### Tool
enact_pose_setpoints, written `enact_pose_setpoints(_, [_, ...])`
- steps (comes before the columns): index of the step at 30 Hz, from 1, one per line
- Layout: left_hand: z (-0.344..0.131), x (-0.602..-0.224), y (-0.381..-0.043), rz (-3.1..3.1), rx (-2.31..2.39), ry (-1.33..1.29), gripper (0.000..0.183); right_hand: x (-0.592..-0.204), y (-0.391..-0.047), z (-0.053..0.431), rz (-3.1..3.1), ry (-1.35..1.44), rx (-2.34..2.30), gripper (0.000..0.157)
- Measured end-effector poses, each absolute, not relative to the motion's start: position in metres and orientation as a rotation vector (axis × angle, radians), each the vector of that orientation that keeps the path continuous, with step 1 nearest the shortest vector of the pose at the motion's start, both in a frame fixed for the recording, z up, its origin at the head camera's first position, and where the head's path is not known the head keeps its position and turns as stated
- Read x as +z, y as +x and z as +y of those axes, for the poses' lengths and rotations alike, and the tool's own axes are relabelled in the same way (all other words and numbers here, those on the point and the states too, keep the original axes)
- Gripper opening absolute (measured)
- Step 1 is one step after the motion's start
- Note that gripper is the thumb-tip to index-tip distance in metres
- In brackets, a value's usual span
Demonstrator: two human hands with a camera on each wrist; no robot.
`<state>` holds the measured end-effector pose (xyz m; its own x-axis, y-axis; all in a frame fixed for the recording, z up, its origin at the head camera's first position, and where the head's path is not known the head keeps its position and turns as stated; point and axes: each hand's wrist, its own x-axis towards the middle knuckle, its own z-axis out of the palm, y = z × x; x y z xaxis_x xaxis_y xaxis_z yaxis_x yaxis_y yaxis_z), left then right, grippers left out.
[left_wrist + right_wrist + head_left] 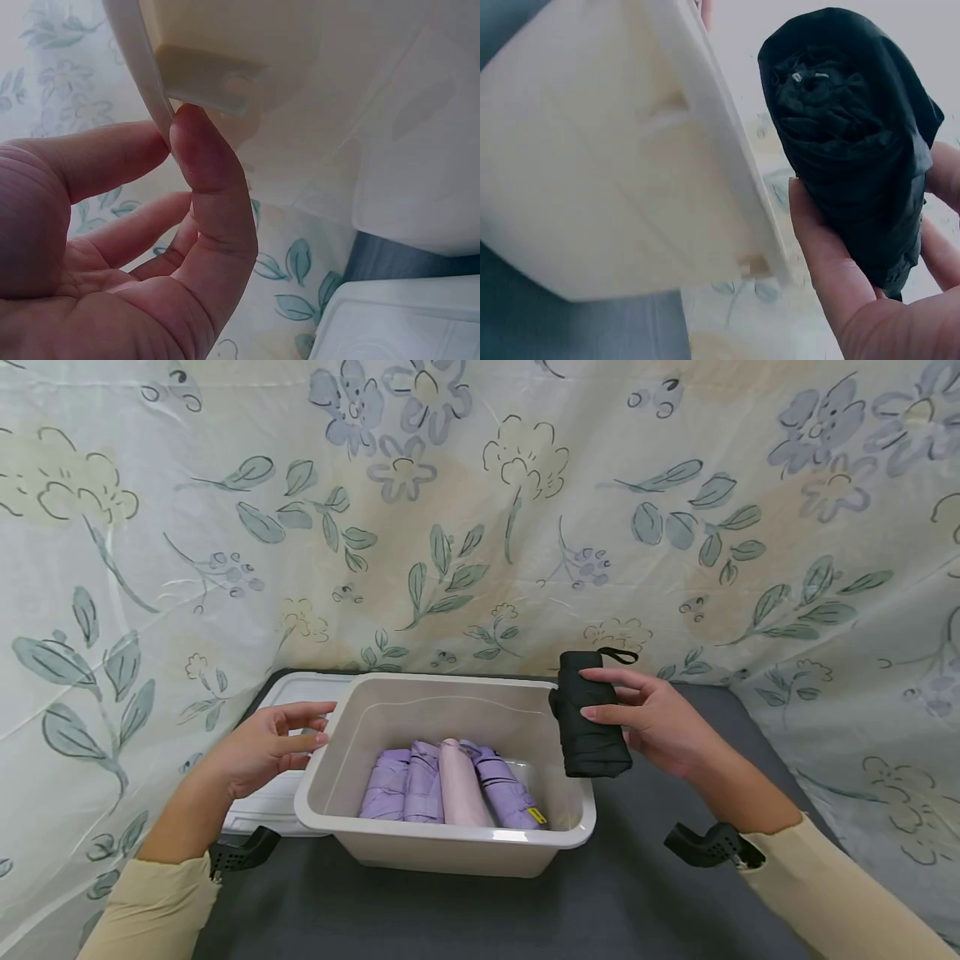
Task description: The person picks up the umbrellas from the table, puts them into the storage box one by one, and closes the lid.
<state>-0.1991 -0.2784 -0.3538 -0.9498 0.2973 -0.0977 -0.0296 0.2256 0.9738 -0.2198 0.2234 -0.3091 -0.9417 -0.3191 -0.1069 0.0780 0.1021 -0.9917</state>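
A black folded umbrella (pixel 587 739) with a wrist loop is gripped in my right hand (pixel 663 718), held over the right rim of a beige plastic bin (pixel 450 835). In the right wrist view, the umbrella's gathered end (pixel 829 94) faces the camera, with the thumb and fingers on opposite sides of it. My left hand (pixel 258 747) pinches the bin's left rim between thumb and index finger, close up in the left wrist view. Inside the bin, lavender folded umbrellas (pixel 386 785) lie side by side with a pink one (pixel 461 785); the rightmost lavender one (pixel 506 785) bears a yellow tag.
A white lid (pixel 262 810) lies on the dark grey table (pixel 600 910), partly under the bin's left side. Floral fabric (pixel 480 527) hangs behind the table and along both sides. Each wrist wears a black strap mount (pixel 705 846).
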Motion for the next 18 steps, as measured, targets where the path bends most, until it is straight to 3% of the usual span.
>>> enact_pose_setpoints(18, [-0.279,-0.361,-0.200,2.252,1.788,0.256,0.066,-0.316,-0.228,0.161,2.119,-0.280,-1.792,0.065])
